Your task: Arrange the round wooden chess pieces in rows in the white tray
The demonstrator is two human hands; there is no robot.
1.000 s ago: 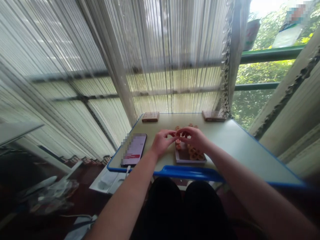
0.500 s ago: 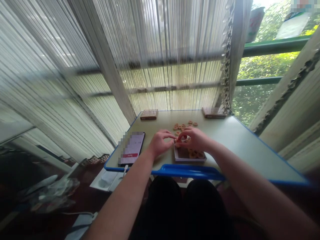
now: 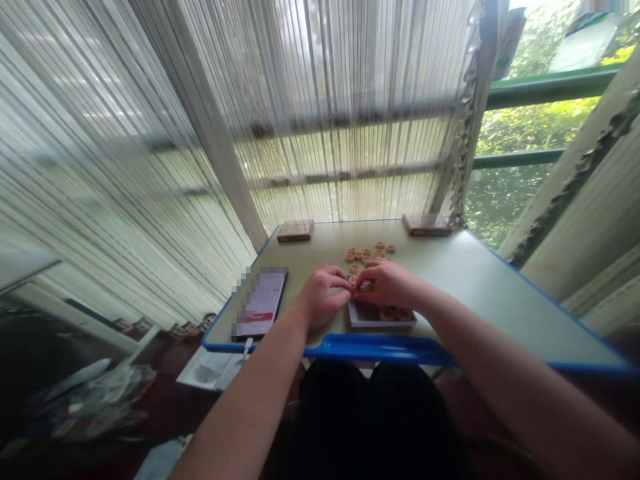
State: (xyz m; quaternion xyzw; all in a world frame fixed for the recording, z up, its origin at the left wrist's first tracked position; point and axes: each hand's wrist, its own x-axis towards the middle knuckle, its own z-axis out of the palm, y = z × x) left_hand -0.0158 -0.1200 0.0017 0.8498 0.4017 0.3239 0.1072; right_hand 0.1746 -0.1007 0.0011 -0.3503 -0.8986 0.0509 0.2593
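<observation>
My left hand (image 3: 321,294) and my right hand (image 3: 391,283) meet over the far left corner of a small flat tray (image 3: 365,319) near the table's front edge. Both have their fingers curled in a pinch around small round wooden discs (image 3: 356,281) at that corner. A few more discs (image 3: 394,312) lie in the tray under my right wrist. Several loose discs (image 3: 369,253) lie scattered on the table just beyond my hands.
A phone (image 3: 261,303) with a lit screen lies left of my hands, a cable at its near end. Two flat wooden boxes (image 3: 296,231) (image 3: 428,224) sit at the table's far edge. The table (image 3: 480,280) has a blue rim. Striped curtains hang behind.
Both hands have dropped slightly toward me and closed tighter together at the tray's corner. The view has shifted a little, showing more loose discs beyond the hands.
</observation>
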